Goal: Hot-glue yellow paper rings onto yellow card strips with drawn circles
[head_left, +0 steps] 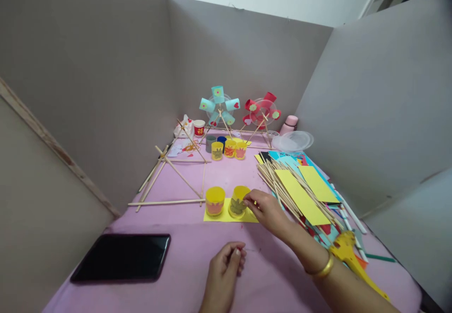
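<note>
Two small yellow paper cups stand on a yellow paper strip on the pink table. The left cup has an orange cut-out on it, the right cup a green leaf cut-out. My right hand reaches in from the right, its fingertips pinched on the rim of the right cup. A gold bangle sits on that wrist. My left hand rests near the front edge with its fingers curled in, and what they hold, if anything, is too small to make out.
A black phone lies front left. A wooden stick frame stands behind the cups. A bundle of skewers and coloured paper sheets fill the right side, with a yellow glue gun. Two paper windmill wheels and more cups stand at the back.
</note>
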{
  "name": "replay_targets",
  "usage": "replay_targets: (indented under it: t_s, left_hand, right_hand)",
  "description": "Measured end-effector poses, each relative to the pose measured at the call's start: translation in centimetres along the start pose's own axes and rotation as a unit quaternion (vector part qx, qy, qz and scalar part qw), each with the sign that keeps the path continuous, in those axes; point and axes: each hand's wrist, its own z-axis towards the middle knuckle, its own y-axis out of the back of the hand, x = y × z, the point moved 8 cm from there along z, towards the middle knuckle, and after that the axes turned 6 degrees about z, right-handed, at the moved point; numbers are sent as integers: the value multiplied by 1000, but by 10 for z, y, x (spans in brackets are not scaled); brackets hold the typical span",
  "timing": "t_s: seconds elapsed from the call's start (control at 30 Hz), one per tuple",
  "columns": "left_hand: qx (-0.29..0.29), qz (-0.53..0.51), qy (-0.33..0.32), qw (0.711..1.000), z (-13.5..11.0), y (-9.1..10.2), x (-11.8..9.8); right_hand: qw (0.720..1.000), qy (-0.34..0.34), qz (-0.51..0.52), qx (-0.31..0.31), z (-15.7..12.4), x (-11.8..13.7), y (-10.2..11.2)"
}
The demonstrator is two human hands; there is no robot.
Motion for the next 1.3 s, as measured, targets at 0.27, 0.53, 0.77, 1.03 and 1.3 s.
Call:
replay_targets:
  t_s: [0.27,0.53,0.77,1.03,1.3]
  left_hand:
    - [7,16,3,1000,-1,-2,0]
    - [12,28,5,1000,-1,-3,2]
    - [15,29,1,999,-2,-3,1]
    - [12,30,0,999,-2,-2,0]
    - [-4,25,-6,1000,0,-1,3]
  right_hand:
    - [1000,0,-25,12,2,-4,-3]
    - [999,0,-32,18,2,-5,-6]
    - [999,1,-38,22,1,-5,-7]
    - [999,-4,-39,25,1,-3,-7]
    - [999,-17,-22,30,1,-2,-6]
